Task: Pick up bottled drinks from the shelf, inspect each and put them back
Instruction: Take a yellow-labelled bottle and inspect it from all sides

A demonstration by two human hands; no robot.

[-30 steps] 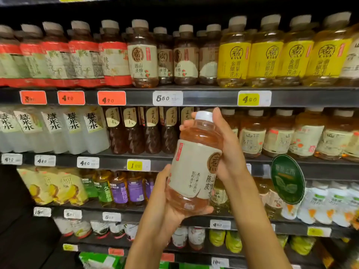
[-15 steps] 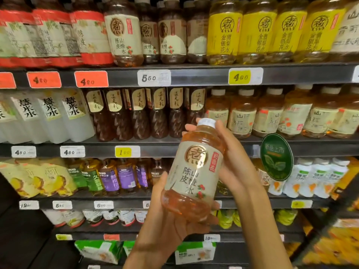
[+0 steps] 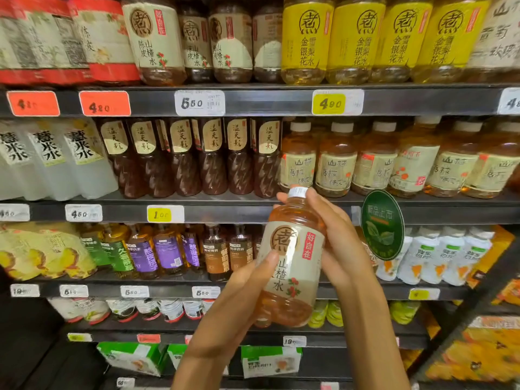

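Dark metal shelf tiers (image 3: 267, 101) spanned the frame | price tags (image 3: 199, 103) in white, orange, yellow clipped along edges | round green sign (image 3: 382, 224) hung off middle tier | dim floor lower left | lit evenly from above

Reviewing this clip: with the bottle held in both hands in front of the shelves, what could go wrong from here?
1. The amber drink bottle with the beige label and white cap is tilted, held by the left hand low and the right hand behind; loosening either grip could drop it.
2. Its matching row on the top shelf looks tightly packed, so returning it may knock neighbours.
3. The round green hanging sign beside the right hand could snag.
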